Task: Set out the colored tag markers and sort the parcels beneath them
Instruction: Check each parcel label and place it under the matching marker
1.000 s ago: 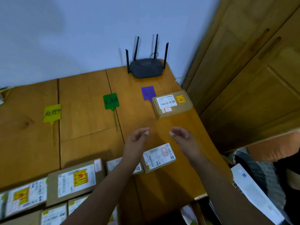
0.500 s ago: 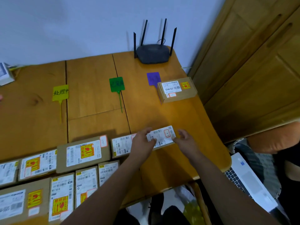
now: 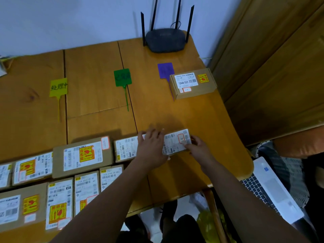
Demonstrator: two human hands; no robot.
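Observation:
Three tag markers lie in a row on the wooden table [image 3: 201, 120]: a yellow tag [image 3: 58, 87] at left, a green tag [image 3: 122, 77] in the middle, a purple tag [image 3: 165, 70] at right. One cardboard parcel [image 3: 192, 83] sits beside the purple tag, covering part of it. A small white-labelled parcel [image 3: 176, 142] lies nearer the front. My left hand [image 3: 151, 146] rests over its left end and my right hand [image 3: 198, 148] grips its right end. Several more labelled parcels [image 3: 82, 155] fill the front left.
A black router [image 3: 165, 40] with antennas stands at the back edge against the wall. A wooden cabinet [image 3: 271, 58] rises at the right. An open laptop [image 3: 273, 188] sits low at the right, off the table's edge.
Both hands came down from above the table onto the small white-labelled parcel and closed on its two ends. The view tilted down toward the parcels at the front.

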